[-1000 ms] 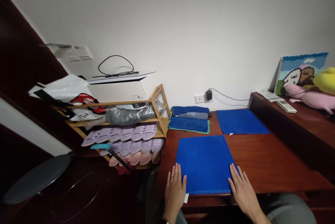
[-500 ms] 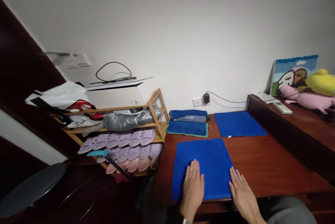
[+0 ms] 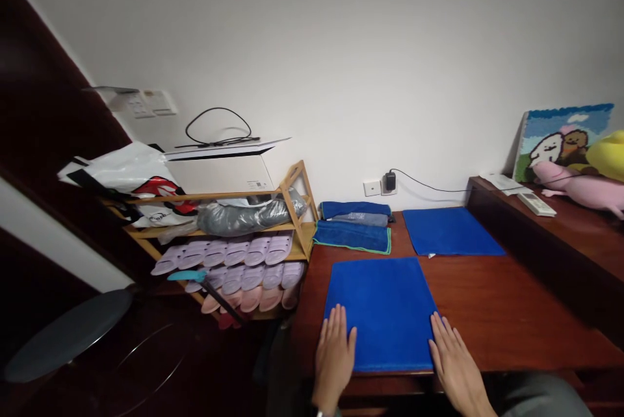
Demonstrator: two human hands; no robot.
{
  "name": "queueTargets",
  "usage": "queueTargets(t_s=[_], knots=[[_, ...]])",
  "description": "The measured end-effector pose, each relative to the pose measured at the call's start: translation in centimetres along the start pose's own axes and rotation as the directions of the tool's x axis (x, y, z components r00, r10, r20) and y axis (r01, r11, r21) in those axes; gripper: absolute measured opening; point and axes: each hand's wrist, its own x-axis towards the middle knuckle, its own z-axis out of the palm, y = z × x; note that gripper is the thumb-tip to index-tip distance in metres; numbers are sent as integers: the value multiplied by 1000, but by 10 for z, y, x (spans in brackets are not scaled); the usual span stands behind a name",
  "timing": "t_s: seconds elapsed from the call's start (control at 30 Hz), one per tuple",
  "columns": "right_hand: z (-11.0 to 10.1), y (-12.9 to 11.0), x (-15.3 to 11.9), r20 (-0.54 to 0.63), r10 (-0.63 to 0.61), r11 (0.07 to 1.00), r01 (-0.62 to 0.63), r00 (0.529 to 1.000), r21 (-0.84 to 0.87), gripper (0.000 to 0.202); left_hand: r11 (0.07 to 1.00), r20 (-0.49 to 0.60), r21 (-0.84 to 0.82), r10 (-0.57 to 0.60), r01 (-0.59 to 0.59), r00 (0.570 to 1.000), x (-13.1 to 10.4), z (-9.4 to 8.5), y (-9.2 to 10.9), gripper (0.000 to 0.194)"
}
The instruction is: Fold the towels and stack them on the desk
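Note:
A blue cloth (image 3: 385,306) lies flat and smooth on the front of the brown wooden table (image 3: 517,306). My left hand (image 3: 335,352) rests flat over the cloth's near left edge, fingers stretched forward. On the opposite side, my right hand (image 3: 453,355) lies open at the cloth's right edge, its fingertips touching the border. Neither hand grips anything. Behind, to the right, a second blue cloth (image 3: 451,232) is spread out, a small white tag on its front edge. Folded blue cloths with green trim (image 3: 351,237) lie at the table's back left corner.
Left of the table stands a wooden rack (image 3: 297,209) with purple slippers (image 3: 238,251), a white box (image 3: 221,173) and a plastic bag (image 3: 121,170). A black plug (image 3: 390,180) sits in the wall socket. On the raised right ledge are a remote (image 3: 536,203) and a pink plush toy (image 3: 580,186).
My left hand has slid from the middle of the front cloth to its left edge. My right hand stays at the right edge. The view has shifted slightly.

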Motion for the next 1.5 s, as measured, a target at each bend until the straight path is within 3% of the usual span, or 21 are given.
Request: queueTargets(t_s=[0.07, 0.13, 0.37, 0.57, 0.67, 0.77, 0.9, 0.97, 1.0, 1.1, 1.2, 1.3, 1.4, 1.5], knots=[[-3, -2, 0, 39, 13, 1000, -12, 999, -9, 68, 999, -49, 27, -26, 27, 998, -9, 2, -25, 61], [-8, -5, 4, 81, 45, 999, -44, 996, -22, 70, 999, -83, 39, -25, 29, 996, -14, 7, -34, 62], [-36, -20, 64, 208, 116, 993, -114, 971, -21, 71, 998, -113, 49, -28, 33, 993, -15, 14, -26, 65], [-23, -15, 79, 241, 116, 993, -115, 964, -17, 72, 997, -77, 71, 3, 3, 997, -13, 3, -31, 61], [-21, -13, 76, 233, 112, 993, -114, 966, -6, 72, 999, -49, 26, 39, -37, 998, 4, -10, -2, 60], [-20, -12, 76, 230, 112, 994, -111, 967, -16, 72, 978, 3, -120, 173, -171, 985, 34, -18, 59, 58], [-16, -8, 76, 241, 80, 997, -76, 967, -28, 67, 903, 111, -271, 372, -332, 922, 72, -6, 143, 60], [-15, -7, 76, 243, 68, 998, -66, 968, -18, 66, 894, 152, -287, 396, -343, 905, 81, 3, 161, 60], [-15, -8, 76, 244, 71, 997, -70, 967, -14, 66, 899, 158, -285, 386, -332, 909, 83, 7, 160, 60], [-18, -11, 78, 237, 103, 995, -104, 966, -9, 69, 942, 125, -235, 274, -240, 953, 76, 13, 120, 60], [-22, -15, 78, 233, 120, 993, -121, 965, -13, 71, 994, 66, -95, 60, -53, 996, 59, 13, 47, 58], [-24, -16, 77, 242, 123, 992, -120, 962, -26, 72, 994, -15, 24, -108, 108, 994, 40, 15, -16, 59], [-24, -16, 78, 268, 137, 990, -129, 954, -50, 71, 992, -76, 55, -105, 110, 992, 29, 22, -42, 60], [-27, -17, 94, 268, 135, 991, -128, 954, -46, 69, 993, -110, 59, -95, 102, 989, 27, 27, -41, 60]])
